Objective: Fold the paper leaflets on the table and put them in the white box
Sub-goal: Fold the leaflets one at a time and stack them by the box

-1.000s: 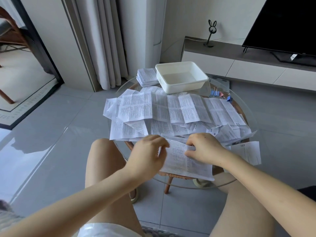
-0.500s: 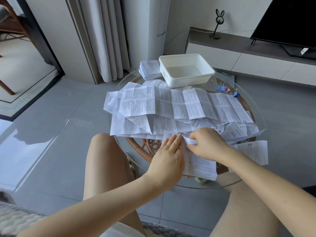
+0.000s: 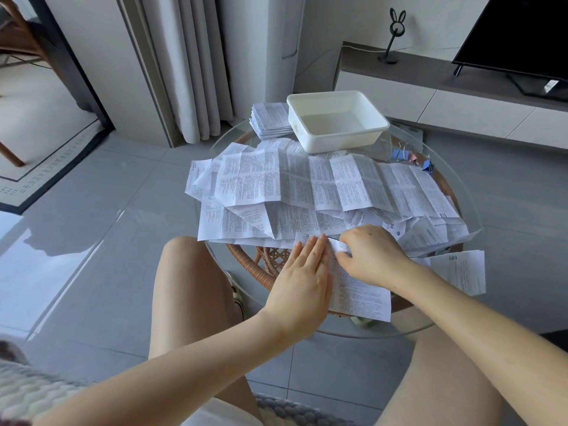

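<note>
The left hand (image 3: 302, 281), curled a second ago, now lies flat, pressing the leaflet (image 3: 359, 295) beneath it; the right hand (image 3: 373, 256) pinches its folded edge. The crease is likely being set. The white box (image 3: 338, 139) sits empty beyond them.

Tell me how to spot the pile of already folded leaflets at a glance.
Start at the round glass table, then find the white box at its far side. Just left of the box sits the folded stack: small, squared and neat, unlike the loose unfolded sheets sprawled nearer the person.
</note>
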`<state>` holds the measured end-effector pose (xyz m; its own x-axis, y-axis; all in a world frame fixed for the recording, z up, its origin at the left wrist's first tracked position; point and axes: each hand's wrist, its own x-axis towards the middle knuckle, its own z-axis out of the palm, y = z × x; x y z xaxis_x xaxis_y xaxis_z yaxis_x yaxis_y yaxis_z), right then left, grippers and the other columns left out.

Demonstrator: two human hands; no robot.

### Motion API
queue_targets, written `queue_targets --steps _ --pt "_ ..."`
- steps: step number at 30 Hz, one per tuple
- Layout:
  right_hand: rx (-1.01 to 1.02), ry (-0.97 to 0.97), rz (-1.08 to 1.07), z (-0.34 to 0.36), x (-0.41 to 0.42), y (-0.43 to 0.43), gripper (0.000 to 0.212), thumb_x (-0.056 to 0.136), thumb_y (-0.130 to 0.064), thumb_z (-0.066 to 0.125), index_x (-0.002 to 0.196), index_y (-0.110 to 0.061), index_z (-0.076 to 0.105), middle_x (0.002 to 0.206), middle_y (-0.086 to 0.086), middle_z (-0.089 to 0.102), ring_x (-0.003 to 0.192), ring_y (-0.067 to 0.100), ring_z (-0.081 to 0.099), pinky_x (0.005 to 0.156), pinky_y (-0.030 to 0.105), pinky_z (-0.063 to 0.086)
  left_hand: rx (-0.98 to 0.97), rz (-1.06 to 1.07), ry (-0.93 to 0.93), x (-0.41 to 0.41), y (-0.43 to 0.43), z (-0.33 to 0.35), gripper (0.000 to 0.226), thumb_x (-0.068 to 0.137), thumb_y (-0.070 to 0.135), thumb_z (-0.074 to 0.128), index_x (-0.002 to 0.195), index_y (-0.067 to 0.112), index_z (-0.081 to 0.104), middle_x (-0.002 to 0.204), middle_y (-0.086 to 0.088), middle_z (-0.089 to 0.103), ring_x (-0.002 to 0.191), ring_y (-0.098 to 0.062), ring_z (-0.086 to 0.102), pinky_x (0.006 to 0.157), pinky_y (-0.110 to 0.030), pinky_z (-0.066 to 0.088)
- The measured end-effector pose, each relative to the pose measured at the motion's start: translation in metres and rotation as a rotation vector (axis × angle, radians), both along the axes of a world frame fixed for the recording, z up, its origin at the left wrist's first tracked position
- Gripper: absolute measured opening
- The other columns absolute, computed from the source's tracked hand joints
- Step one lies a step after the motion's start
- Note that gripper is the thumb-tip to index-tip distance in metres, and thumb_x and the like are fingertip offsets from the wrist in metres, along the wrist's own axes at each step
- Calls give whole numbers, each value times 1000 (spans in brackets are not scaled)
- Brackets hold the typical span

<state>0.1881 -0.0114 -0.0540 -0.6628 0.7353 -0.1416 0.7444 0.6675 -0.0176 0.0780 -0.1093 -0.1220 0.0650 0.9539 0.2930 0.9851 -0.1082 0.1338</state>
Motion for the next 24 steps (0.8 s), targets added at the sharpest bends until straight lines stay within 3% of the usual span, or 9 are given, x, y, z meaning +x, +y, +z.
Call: queue_targets --steps 10,12,16,19,20,22,24 --pt "10 14 -9 0 -1 -2 38 92 -21 46 59 -14 29 59 -2 35 64 21 41 46 24 19 -38 -20 49 0 0 0 54 85 25 33 122 -3 61 130 -18 57 123 -29 53 104 -44 38" --pt "14 5 -16 -1 -2 -2 38 92 -22 47 59 -14 29 59 -2 35 65 22 41 46 24 19 -45 -32 32 -2 -3 -1 55 87 27 32 126 -4 58 134 -20 54 127 -31 49 111 -43 33" --pt "5 -23 -50 2 -4 -4 36 92 -24 47 60 -14 32 61 -1 39 69 24 47 47 26 23 -89 -68 17 -7 -9 0 63 93 41 30 136 -3 47 144 -18 42 136 -30 37 109 -43 22" --pt "137 -43 -89 8 -2 -21 18 90 -32 58 87 -14 55 89 3 60 92 27 61 67 31 43 -134 -74 18 -7 -10 5 66 93 44 28 136 -2 47 144 -18 43 137 -29 37 109 -43 20" --pt "231 -41 -97 6 1 -30 28 83 -32 69 100 -11 59 99 6 63 97 29 62 76 35 47 -147 -75 14 -7 -10 5 66 93 45 28 137 -2 47 144 -18 43 137 -29 37 109 -43 20" --pt "347 118 -95 -8 12 -57 41 73 -23 77 106 -3 65 107 14 67 102 33 63 93 42 46 -165 -92 4 -7 -10 6 67 92 45 29 137 -2 47 144 -19 43 137 -30 37 109 -45 19" --pt "411 303 -41 -27 23 -91 29 88 -20 58 106 0 69 111 16 68 107 30 64 102 43 36 -180 -110 30 -8 -10 4 68 90 44 29 136 -3 48 143 -20 44 136 -31 38 108 -46 20"
